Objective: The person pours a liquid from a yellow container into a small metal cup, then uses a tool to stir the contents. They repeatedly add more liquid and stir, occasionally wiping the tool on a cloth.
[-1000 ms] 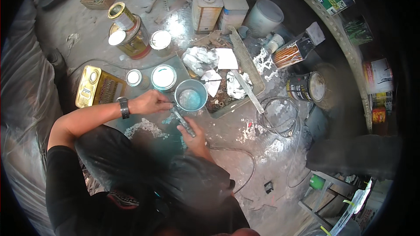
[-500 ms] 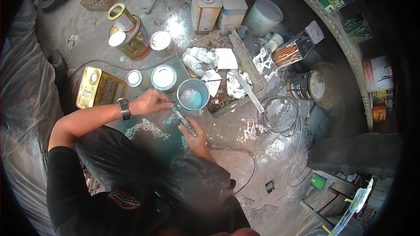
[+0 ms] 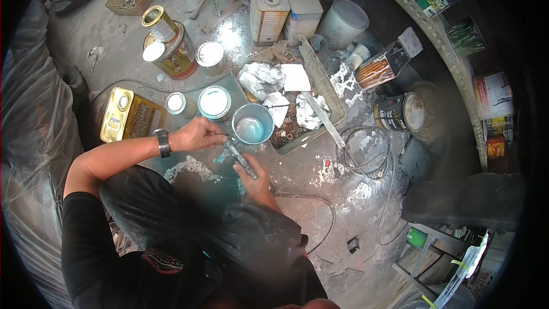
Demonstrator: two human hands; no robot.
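My right hand [image 3: 258,184], closed, grips a slender grey metallic tool [image 3: 241,159] smeared with paint; its exact kind is unclear. The tool slants up and left. At its upper end, the fingers of my left hand [image 3: 201,134] are pinched together, and whatever is between them is too small to make out. Just beyond the fingertips stands a blue-grey cup [image 3: 252,123] with pale bluish liquid in it. Left of this cup is a tin with a white top [image 3: 215,102], and a smaller white-topped tin [image 3: 178,103] is beside that.
A yellow rectangular can [image 3: 130,115] stands near my left forearm. Beyond the cup, a metal tray [image 3: 286,144] holds crumpled paper [image 3: 260,80] and a flat stick [image 3: 325,119]. A thin hose [image 3: 326,206] curves across the paint-spotted floor. Several paint cans and two square tins [image 3: 270,14] stand farther off.
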